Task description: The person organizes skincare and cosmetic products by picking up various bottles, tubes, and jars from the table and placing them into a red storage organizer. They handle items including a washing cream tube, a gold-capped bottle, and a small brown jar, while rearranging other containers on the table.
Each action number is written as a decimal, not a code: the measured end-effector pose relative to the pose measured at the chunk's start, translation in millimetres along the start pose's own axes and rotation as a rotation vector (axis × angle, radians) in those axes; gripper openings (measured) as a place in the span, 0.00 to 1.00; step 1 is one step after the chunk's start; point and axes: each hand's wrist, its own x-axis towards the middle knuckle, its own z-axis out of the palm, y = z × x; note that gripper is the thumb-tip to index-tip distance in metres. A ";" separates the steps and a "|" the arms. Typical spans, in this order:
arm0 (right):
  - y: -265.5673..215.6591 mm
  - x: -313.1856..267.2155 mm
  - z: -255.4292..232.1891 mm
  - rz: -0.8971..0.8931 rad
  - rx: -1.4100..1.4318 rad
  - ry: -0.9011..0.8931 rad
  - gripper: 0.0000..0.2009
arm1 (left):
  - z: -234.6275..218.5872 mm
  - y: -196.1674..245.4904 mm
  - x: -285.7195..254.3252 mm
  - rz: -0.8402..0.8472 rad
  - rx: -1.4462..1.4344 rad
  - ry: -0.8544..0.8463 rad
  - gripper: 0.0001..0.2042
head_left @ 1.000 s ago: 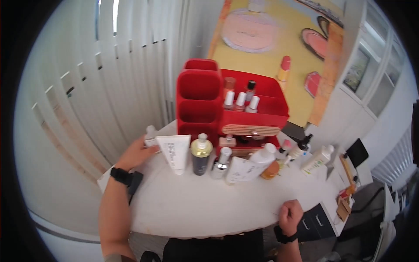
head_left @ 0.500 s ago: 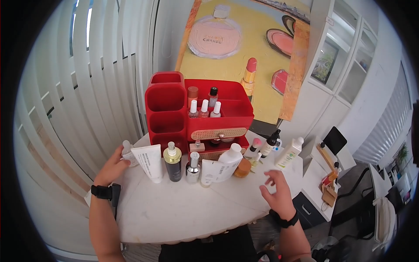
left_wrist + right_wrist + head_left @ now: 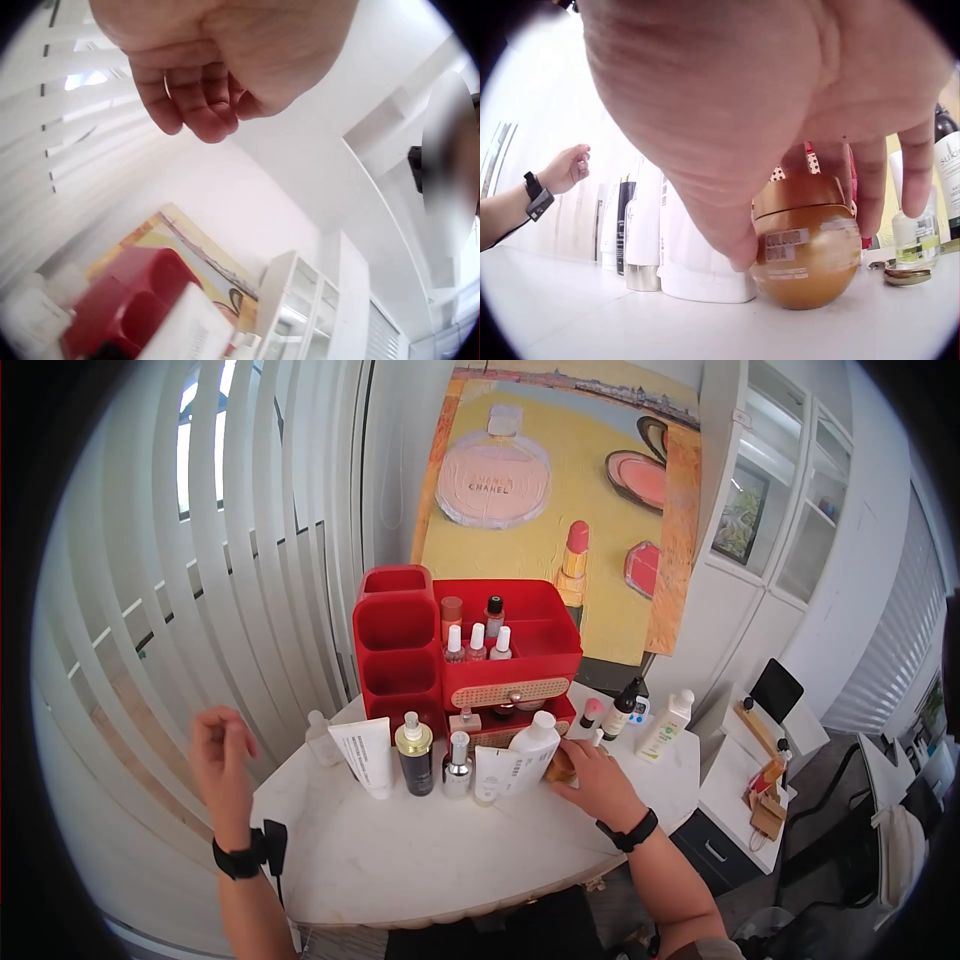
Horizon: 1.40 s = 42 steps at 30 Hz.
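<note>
My right hand [image 3: 608,788] is at the right end of a row of cosmetics. It grips a round amber jar [image 3: 806,259], with the thumb at its left side and fingers around its far and right sides. The jar sits on the white table. Just left of it stands a white bottle [image 3: 536,748], with a small white tube [image 3: 495,770] in front. My left hand [image 3: 224,760] is raised in the air at the left, fingers loosely curled, holding nothing. Nearest to it on the table are a small clear bottle [image 3: 321,740] and a white tube [image 3: 366,756].
A red organizer [image 3: 400,640] with nail polish bottles stands behind the row. A black-and-gold bottle [image 3: 415,758] and a silver bottle [image 3: 458,768] are in the row. To the right stand a dark-capped pump bottle [image 3: 621,712] and a white lotion bottle [image 3: 665,730].
My left hand has let go of the small clear bottle at the left and lifted away. My right hand has moved forward and left from the table's front and taken hold of the amber jar.
</note>
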 end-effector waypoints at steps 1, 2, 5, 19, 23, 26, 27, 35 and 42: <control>1.6 -0.2 0.1 0.004 0.054 -0.016 0.36 | 10.7 15.3 -9.5 -0.046 -0.007 -0.023 0.06; 3.7 -2.7 -0.2 0.012 0.108 -0.033 0.36 | 20.4 24.9 -18.8 -0.043 -0.012 -0.031 0.06; 1.5 -13.5 -3.0 -0.006 0.108 0.029 0.35 | 54.1 51.7 -43.6 0.115 0.087 -0.216 0.05; 57.1 7.5 -1.1 0.060 0.059 0.225 0.24 | 190.7 97.6 -107.5 0.514 0.110 -1.149 0.17; 55.5 11.2 1.4 0.151 0.106 0.185 0.17 | 204.6 75.3 -120.8 0.277 0.025 -1.297 0.17; 58.1 10.9 4.3 0.240 0.163 0.157 0.14 | 209.9 60.7 -125.0 0.050 -0.035 -1.367 0.14; 60.1 10.9 4.6 0.246 0.172 0.168 0.13 | 210.6 56.9 -124.8 -0.073 -0.053 -1.408 0.13; 25.3 -35.4 -47.5 0.290 0.647 0.294 0.13 | 208.1 35.6 -120.0 -0.487 -0.214 -1.468 0.19; -38.9 -15.8 -25.6 -0.184 0.861 -0.062 0.22 | 196.0 18.8 -130.0 -0.743 -0.452 -1.423 0.19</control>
